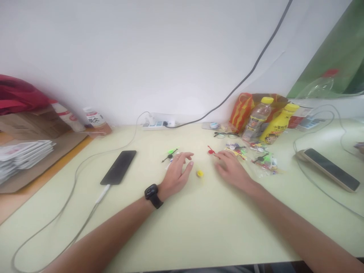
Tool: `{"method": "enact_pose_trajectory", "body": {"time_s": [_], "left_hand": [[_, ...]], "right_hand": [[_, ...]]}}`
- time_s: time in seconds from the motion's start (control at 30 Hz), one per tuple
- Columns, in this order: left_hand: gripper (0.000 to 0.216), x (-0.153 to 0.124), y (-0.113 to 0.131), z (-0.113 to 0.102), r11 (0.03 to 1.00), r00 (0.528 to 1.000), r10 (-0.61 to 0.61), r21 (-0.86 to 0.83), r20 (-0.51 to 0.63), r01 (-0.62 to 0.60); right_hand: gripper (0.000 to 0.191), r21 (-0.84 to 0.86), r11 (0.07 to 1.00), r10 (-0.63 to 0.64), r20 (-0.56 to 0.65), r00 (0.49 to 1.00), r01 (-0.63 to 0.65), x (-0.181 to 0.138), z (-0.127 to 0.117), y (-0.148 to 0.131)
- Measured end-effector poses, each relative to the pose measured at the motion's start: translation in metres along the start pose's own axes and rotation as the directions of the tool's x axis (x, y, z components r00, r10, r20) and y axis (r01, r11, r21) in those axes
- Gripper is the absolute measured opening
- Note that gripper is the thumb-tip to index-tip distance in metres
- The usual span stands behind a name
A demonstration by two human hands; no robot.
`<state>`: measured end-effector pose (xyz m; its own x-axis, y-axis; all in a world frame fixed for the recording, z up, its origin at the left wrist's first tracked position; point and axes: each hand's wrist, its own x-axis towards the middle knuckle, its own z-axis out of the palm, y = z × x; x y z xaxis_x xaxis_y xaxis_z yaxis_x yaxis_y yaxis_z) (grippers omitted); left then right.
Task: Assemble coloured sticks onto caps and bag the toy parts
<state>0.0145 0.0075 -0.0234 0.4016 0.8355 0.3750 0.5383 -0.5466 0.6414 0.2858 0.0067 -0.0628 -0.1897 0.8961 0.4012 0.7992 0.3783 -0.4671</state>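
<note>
My left hand (179,172) rests low over the table with its fingers stretched out and slightly bent, holding nothing that shows. Just beyond its fingertips lie a bright green piece (171,151) and a black piece (170,156) with thin pointed arms. Between my hands is a small round yellow piece (200,173), a little blurred and touched by neither hand. My right hand (231,168) is palm down, fingers extended. Its fingertips reach a red piece (211,151) with thin pointed arms; whether they touch it is unclear.
Small colourful plastic pieces in clear bags (264,161) lie right of my right hand. Behind stand glasses (226,134), a clear bottle (257,117) and a yellow bottle (278,125). A black phone (118,167) with a charging cable lies left; another phone (331,168) lies right.
</note>
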Motion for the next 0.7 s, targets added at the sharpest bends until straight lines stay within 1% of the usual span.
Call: {"method": "enact_pose_trajectory", "body": {"time_s": [0.07,0.13,0.27,0.4,0.5,0.63,0.7], "left_hand": [[0.03,0.0003,-0.0002,-0.0002,1.0,1.0,-0.003,-0.004,-0.005,0.003],[0.03,0.0005,-0.0004,-0.0001,1.0,1.0,-0.005,-0.007,-0.009,0.005],[0.03,0.0009,-0.0002,0.0001,1.0,1.0,-0.005,-0.017,-0.013,0.005],[0.03,0.0013,0.0001,0.0,1.0,1.0,-0.01,-0.021,-0.01,0.01],[0.029,0.0014,-0.0002,0.0005,0.999,1.0,-0.022,-0.023,-0.005,0.022],[0.029,0.0013,-0.001,0.002,0.999,1.0,-0.025,-0.03,-0.019,0.024],[0.029,0.0013,-0.0012,0.0025,0.999,0.999,-0.026,-0.03,-0.023,0.026]], "right_hand": [[0.035,-0.042,0.999,-0.002,0.035,0.999,0.004,-0.0006,0.0021,0.0014],[0.028,-0.07,0.997,0.018,0.053,0.998,-0.014,0.0001,0.0022,0.0014],[0.017,-0.1,0.993,0.06,0.043,0.997,-0.056,0.0016,-0.0025,-0.002],[0.025,-0.138,0.99,0.023,0.062,0.998,-0.015,0.0009,-0.0067,-0.0056],[0.025,-0.139,0.99,0.021,0.091,0.996,-0.008,0.0009,-0.0072,-0.0051],[0.027,-0.114,0.993,0.026,0.063,0.998,-0.018,0.002,-0.0065,-0.0005],[0.024,-0.111,0.994,0.025,0.062,0.998,-0.018,0.0024,-0.0064,0.002]]}}
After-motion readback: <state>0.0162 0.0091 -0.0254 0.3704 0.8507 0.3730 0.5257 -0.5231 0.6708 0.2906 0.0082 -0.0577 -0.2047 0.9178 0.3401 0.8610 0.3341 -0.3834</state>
